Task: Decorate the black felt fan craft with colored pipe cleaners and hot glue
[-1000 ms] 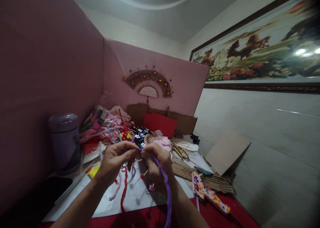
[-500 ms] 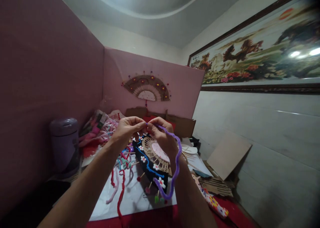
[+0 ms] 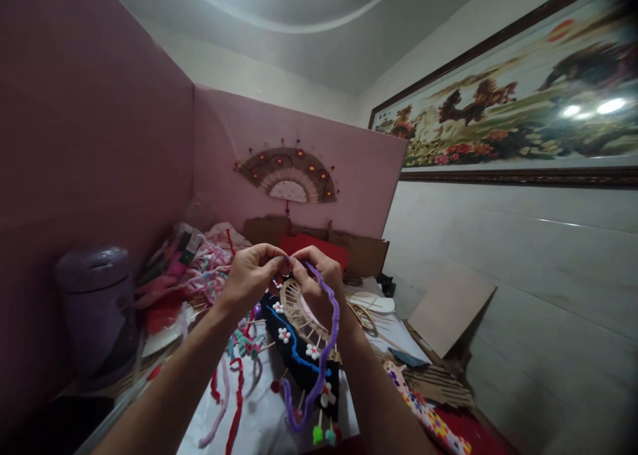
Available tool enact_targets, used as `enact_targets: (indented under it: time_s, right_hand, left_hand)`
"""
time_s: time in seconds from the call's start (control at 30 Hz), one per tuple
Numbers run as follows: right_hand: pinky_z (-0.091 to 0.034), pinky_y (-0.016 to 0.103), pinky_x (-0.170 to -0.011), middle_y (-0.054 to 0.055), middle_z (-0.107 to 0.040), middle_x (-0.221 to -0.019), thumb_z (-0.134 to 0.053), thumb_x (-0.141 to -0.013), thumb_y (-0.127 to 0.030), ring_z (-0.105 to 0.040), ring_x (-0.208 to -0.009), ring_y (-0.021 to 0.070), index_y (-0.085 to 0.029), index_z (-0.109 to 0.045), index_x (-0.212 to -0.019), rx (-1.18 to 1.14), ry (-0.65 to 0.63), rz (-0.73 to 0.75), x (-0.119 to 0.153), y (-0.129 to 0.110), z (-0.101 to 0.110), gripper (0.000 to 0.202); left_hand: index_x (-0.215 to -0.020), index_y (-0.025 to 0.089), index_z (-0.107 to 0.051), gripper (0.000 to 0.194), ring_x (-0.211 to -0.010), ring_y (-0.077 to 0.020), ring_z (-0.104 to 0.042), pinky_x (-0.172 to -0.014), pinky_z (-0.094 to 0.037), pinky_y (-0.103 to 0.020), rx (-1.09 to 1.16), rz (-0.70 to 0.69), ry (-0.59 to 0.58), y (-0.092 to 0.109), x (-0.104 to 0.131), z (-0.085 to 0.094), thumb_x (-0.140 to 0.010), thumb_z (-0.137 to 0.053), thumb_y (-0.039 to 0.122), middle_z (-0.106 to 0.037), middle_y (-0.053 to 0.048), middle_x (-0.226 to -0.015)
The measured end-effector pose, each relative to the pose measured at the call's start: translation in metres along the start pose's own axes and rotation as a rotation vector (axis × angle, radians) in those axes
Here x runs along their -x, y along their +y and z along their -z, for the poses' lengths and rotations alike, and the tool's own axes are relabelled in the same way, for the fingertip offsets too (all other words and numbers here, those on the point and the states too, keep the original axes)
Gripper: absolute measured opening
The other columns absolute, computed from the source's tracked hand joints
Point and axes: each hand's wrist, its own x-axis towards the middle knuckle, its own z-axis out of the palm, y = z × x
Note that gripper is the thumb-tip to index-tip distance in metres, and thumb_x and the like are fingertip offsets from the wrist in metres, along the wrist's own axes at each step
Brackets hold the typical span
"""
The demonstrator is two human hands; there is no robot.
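A fuzzy purple pipe cleaner [image 3: 333, 339] has one end pinched between the fingertips of my left hand [image 3: 253, 274] and my right hand [image 3: 315, 277], which meet in the middle of the view. Its long wavy tail loops down past my right wrist. Below my hands lies a black fan [image 3: 279, 329] with white flowers, a blue wavy line and thin sticks tipped with small coloured balls along its edge. My right hand and forearm hide part of the fan.
Red and pale pipe cleaner pieces [image 3: 235, 395] lie on white paper [image 3: 269, 418]. A lavender bin [image 3: 97, 315] stands left, beside piled pink cloth [image 3: 214, 242]. A finished-looking fan [image 3: 289, 169] hangs on the pink board. Cardboard [image 3: 451, 312] leans at right.
The view has shifted slightly. My hands keep their pinch on the pipe cleaner and sit a little lower, and its tail has swung left across the fan.
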Motion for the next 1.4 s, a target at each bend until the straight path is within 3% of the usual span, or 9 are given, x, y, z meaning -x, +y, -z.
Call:
enact_targets:
  time_s: [0.23,0.57,0.8,1.03,1.4]
  right_hand:
    - [-0.04,0.023,-0.057,0.0,-0.061,-0.069,-0.051,-0.087,-0.031,-0.054,-0.061,0.0125,-0.018,-0.058,-0.079,-0.04,0.045,-0.031,0.0,0.002,-0.005,0.017]
    - [-0.039,0.022,-0.057,-0.001,-0.061,-0.067,-0.054,-0.084,-0.036,-0.053,-0.061,0.0124,-0.018,-0.06,-0.078,-0.051,-0.01,-0.064,-0.002,0.019,-0.008,0.02]
    - [-0.038,0.021,-0.052,-0.003,-0.058,-0.062,-0.06,-0.079,-0.038,-0.05,-0.057,0.0109,-0.019,-0.06,-0.074,-0.2,-0.022,-0.198,-0.005,0.029,-0.012,0.02]
    - [-0.033,0.019,-0.039,-0.004,-0.056,-0.053,-0.06,-0.074,-0.037,-0.044,-0.042,0.0079,-0.018,-0.058,-0.069,-0.309,-0.119,-0.333,-0.007,0.049,-0.017,0.019]
    - [-0.032,0.017,-0.035,-0.004,-0.056,-0.051,-0.064,-0.07,-0.036,-0.044,-0.04,0.007,-0.017,-0.057,-0.069,-0.401,-0.152,-0.407,-0.006,0.066,-0.026,0.02]
  left_hand:
    - [-0.069,0.011,-0.066,0.02,-0.043,-0.0101,-0.055,-0.037,-0.046,-0.019,0.001,0.012,0.015,0.001,-0.001,-0.002,-0.062,-0.072,0.029,-0.063,-0.001,-0.055]
    - [-0.069,0.01,-0.066,0.019,-0.044,-0.0099,-0.055,-0.039,-0.048,-0.019,-0.044,0.068,0.033,-0.009,-0.006,-0.002,-0.059,-0.073,0.025,-0.063,0.0,-0.054]
    - [-0.066,0.01,-0.066,0.026,-0.042,-0.0109,-0.056,-0.039,-0.049,-0.022,-0.05,0.156,0.004,-0.006,-0.006,0.001,-0.055,-0.077,0.031,-0.064,-0.002,-0.054]
    - [-0.068,0.009,-0.066,0.03,-0.043,-0.0118,-0.057,-0.039,-0.049,-0.023,-0.023,0.29,-0.052,-0.021,-0.01,0.006,-0.05,-0.08,0.029,-0.067,-0.005,-0.056]
    - [-0.065,0.009,-0.065,0.023,-0.042,-0.0106,-0.055,-0.038,-0.049,-0.022,-0.056,0.398,-0.06,-0.03,-0.015,0.011,-0.053,-0.079,0.024,-0.067,-0.005,-0.055]
